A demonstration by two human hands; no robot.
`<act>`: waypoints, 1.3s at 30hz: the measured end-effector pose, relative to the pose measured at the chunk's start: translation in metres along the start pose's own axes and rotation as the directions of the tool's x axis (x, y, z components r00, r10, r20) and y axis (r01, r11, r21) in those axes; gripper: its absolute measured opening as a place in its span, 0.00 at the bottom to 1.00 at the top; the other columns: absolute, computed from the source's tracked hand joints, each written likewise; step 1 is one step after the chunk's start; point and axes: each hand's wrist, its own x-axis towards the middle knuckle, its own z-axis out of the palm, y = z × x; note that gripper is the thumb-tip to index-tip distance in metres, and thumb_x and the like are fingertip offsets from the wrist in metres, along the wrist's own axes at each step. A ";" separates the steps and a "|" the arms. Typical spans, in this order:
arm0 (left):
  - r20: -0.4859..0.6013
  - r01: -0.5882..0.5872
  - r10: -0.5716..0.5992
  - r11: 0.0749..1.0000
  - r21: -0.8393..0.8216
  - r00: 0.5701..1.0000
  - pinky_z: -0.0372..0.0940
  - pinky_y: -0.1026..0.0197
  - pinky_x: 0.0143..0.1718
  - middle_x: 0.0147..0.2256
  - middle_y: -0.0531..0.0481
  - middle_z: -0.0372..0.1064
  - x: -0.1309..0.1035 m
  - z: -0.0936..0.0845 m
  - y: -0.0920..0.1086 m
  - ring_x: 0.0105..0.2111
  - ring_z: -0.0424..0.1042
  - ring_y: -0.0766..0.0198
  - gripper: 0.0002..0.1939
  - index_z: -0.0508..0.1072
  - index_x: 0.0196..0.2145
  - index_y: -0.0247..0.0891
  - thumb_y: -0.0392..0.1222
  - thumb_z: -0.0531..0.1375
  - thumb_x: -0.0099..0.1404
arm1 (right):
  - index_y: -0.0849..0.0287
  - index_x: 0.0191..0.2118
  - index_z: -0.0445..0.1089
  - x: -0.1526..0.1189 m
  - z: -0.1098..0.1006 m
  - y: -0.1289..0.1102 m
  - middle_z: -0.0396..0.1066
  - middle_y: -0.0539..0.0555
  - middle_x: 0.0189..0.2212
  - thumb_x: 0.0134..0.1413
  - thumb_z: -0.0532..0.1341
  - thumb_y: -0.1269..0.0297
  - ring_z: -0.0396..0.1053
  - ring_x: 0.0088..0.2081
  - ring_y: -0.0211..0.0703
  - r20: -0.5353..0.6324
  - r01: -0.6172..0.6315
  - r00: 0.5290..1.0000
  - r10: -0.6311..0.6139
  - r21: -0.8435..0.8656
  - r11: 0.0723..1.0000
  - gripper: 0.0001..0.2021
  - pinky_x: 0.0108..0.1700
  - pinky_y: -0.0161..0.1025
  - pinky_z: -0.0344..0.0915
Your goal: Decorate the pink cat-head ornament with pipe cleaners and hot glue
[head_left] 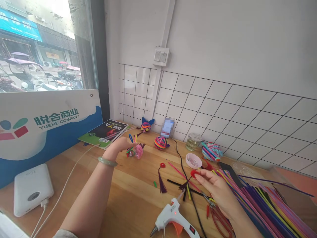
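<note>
near the bowl [190, 164], right hand [216, 185] pinches a red piece [193, 174]

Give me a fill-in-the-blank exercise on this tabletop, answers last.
The right hand pinches a small piece coloured ____.
The bangle circles the person's ____ wrist.
The bowl beside the glass jar is coloured ____.
The glue gun has a trigger coloured ____.

Missing words: red; left; pink; orange.
</note>
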 end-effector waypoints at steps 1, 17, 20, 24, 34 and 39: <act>0.025 0.000 0.001 1.000 -0.011 1.000 0.64 0.58 0.24 0.24 0.40 0.73 0.001 0.002 -0.001 0.24 0.72 0.53 0.32 0.73 0.27 0.35 0.70 0.63 0.41 | 0.59 0.38 0.77 0.000 0.001 -0.001 0.78 0.58 0.39 0.42 0.67 0.42 0.74 0.42 0.51 0.001 0.004 1.000 -0.004 -0.003 1.000 0.24 0.46 0.43 0.70; 0.141 -0.206 0.231 0.964 -0.169 0.963 0.65 0.62 0.23 0.39 0.40 0.74 0.005 0.032 0.015 0.30 0.73 0.56 0.40 0.66 0.52 0.35 0.60 0.66 0.45 | 0.59 0.37 0.76 -0.008 0.008 -0.005 0.77 0.56 0.37 0.46 0.66 0.45 0.73 0.41 0.47 0.000 0.020 1.000 -0.020 0.043 0.999 0.20 0.48 0.41 0.68; 0.036 -0.336 0.346 0.926 -0.170 0.937 0.66 0.61 0.28 0.38 0.43 0.73 -0.007 0.034 0.031 0.32 0.73 0.56 0.44 0.60 0.58 0.34 0.58 0.65 0.48 | 0.59 0.38 0.76 -0.007 0.008 -0.002 0.77 0.56 0.38 0.48 0.66 0.46 0.73 0.41 0.47 -0.006 0.020 1.000 -0.020 0.053 0.998 0.20 0.47 0.41 0.68; -0.138 -0.518 0.502 0.844 -0.139 0.854 0.64 0.56 0.46 0.49 0.39 0.67 -0.032 0.045 0.062 0.48 0.68 0.51 0.46 0.57 0.61 0.36 0.54 0.66 0.49 | 0.59 0.39 0.76 -0.007 0.010 -0.001 0.76 0.58 0.41 0.47 0.67 0.47 0.73 0.44 0.49 -0.036 0.047 0.998 -0.043 0.100 0.994 0.20 0.50 0.43 0.67; -0.350 -0.800 0.782 0.586 0.129 0.516 0.65 0.48 0.47 0.50 0.40 0.60 -0.092 0.095 0.116 0.48 0.65 0.49 0.44 0.49 0.65 0.41 0.45 0.64 0.55 | 0.57 0.34 0.76 0.001 0.016 0.005 0.77 0.58 0.43 0.45 0.68 0.49 0.74 0.45 0.51 -0.020 0.083 0.997 -0.081 0.169 0.982 0.17 0.51 0.46 0.68; -0.386 -0.786 0.786 0.584 0.204 0.483 0.66 0.49 0.47 0.49 0.40 0.59 -0.099 0.105 0.120 0.47 0.63 0.50 0.44 0.46 0.66 0.42 0.46 0.63 0.57 | 0.59 0.37 0.76 0.023 0.009 0.032 0.78 0.60 0.41 0.44 0.68 0.46 0.74 0.46 0.55 -0.074 0.072 0.995 -0.062 0.149 0.986 0.21 0.55 0.54 0.64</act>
